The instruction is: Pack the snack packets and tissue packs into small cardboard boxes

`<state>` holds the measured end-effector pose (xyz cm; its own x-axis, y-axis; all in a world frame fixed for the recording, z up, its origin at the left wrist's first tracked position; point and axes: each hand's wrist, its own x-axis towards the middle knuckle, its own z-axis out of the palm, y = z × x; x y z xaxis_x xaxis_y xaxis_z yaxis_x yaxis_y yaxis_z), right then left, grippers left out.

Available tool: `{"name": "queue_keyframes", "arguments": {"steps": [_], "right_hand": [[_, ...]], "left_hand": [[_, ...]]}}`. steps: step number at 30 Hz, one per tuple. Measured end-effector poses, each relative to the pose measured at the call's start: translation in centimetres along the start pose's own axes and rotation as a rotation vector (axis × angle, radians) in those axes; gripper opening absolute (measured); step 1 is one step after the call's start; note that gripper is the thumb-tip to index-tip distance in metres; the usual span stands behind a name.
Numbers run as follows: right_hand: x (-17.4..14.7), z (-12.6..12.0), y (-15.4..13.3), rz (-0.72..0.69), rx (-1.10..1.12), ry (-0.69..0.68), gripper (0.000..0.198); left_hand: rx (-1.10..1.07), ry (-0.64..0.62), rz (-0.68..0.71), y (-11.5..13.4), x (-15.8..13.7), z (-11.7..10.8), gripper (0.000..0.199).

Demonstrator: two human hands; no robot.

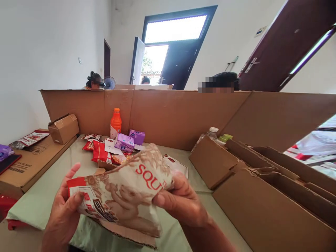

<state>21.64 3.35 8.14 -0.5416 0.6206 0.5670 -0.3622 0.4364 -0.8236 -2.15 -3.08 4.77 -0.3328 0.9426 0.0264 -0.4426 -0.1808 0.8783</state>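
Fingers of right hand (185, 201) pinch printed bag (123, 196); left hand (63, 208) grips its other end.
Two-ended hold probably supports floppy bag above tabletop (39, 199); purple packs (124, 142) heaped beyond, orange bottle (116, 123) behind, likely parked near cardboard partition (168, 115) for space.

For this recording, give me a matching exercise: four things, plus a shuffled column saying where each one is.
Things
1. bag lettered SQU
2. orange bottle
3. small cardboard box
4. white-capped bottle

Places
A. on a larger flat carton
B. partly hidden behind open cardboard boxes
C. held by left hand and right hand
D. near two purple packs

Pairs: 1-C; 2-D; 3-A; 4-B
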Motion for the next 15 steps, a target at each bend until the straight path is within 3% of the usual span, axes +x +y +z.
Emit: {"name": "queue_keyframes", "arguments": {"steps": [3,7,11,13,15], "right_hand": [[0.3,-0.1,0.8,0.086,0.067,0.047,0.037],[0.7,0.6,1.6,0.118,-0.16,0.12,0.04],[0.3,2.3,2.9,0.013,-0.454,0.144,0.037],[0.0,2.9,3.2,-0.076,-0.599,0.143,0.026],[-0.2,2.9,3.0,-0.1,-0.612,0.106,0.018]], "left_hand": [[-0.072,0.029,0.026,0.1,-0.3,-0.3,0.086],[-0.039,0.187,0.191,0.2,-0.1,0.6,0.065],[0.019,0.316,0.26,0.0,-0.2,2.3,0.059],[0.039,0.341,0.259,-0.1,-0.2,2.6,0.06],[0.065,0.351,0.256,-0.2,-0.2,2.4,0.06]]}}
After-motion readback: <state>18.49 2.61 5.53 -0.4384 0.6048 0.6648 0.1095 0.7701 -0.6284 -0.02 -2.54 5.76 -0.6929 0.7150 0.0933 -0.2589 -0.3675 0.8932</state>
